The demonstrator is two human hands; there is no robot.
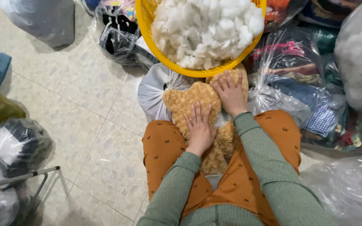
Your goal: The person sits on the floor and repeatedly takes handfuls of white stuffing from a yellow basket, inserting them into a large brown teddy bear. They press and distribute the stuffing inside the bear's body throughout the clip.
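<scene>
Head view, looking down on a seated person's lap. A tan plush teddy bear (197, 109) lies face-down across the orange trousers (164, 146), its head toward 12 o'clock, just below a yellow mesh basket (147, 29) heaped with white fibre stuffing (206, 29). The left hand (200, 129) rests flat, fingers spread and extended, on the bear's upper body; it grips nothing. The right hand (230, 94), likewise open and flat, presses the part of the bear at 1 o'clock from the left hand, close under the basket rim. Clear plastic bags of cloth (290, 79) crowd the 2 to 4 o'clock side; a grey-white bag (153, 90) lies at 10 o'clock from the bear, and knotted bags (9, 146) sit at 9 o'clock on the tiled floor (80, 104). Judged from the posture, the step is pressing and smoothing the filling: done well, both palms bear down evenly and work from the middle outward, so that lumps spread rather than bunch, while the thighs keep the toy from sliding.
</scene>
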